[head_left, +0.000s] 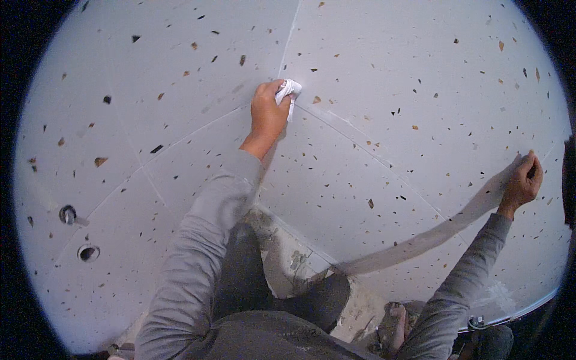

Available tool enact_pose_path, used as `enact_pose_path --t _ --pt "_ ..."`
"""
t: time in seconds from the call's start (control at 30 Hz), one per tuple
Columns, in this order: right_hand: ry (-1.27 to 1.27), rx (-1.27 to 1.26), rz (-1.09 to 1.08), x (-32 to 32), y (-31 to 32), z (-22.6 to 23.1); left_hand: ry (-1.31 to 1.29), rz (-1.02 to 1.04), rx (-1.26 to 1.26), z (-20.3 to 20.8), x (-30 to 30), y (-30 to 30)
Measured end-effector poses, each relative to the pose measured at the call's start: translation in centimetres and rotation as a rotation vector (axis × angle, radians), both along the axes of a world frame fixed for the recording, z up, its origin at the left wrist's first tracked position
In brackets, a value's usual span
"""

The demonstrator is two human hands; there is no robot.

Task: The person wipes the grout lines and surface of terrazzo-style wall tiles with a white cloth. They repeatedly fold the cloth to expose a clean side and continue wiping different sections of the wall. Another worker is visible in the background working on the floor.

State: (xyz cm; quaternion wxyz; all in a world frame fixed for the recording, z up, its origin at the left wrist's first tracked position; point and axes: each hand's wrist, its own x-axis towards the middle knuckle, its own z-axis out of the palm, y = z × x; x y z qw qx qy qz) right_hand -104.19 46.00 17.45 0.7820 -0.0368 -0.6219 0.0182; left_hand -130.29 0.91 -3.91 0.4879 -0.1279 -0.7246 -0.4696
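We see the left hand (268,114) with its grip closed on a crumpled white cloth (290,89), which sits where three pale seams meet on the grey, speckled surface (360,72). Well off to the right, the right hand (522,183) has its fingertips drawn together near that same surface, though we cannot tell whether they pinch anything. Toward the lower left we find a round hole (89,253) with a second round fitting (68,214) just beside it, and faint marks on the dark shirt (276,336) are too unclear for us to read.
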Motion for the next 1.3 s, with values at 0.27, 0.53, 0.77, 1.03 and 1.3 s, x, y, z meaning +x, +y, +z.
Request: enact_pose_path --t 0.27,0.53,0.77,1.03,1.3 --pt "0.101 -0.022 -0.031 -1.2 0.0 -0.6 0.139 -0.413 -0.185 -0.1 2.9 5.0" --pt "0.034 -0.059 0.011 -1.7 0.0 -0.3 0.286 -0.767 -0.397 0.5 12.2 17.5" --pt "0.056 0.008 -0.126 -0.9 1.3 -0.4 0.258 -0.344 -0.314 -1.4 3.4 7.7" --pt "0.033 -0.023 -0.075 -1.2 0.1 -0.4 0.323 -0.457 -0.334 -1.2 6.7 12.0" --pt "0.033 0.037 -0.203 -0.3 1.2 -0.4 0.235 -0.396 -0.381 0.3 4.2 6.8"
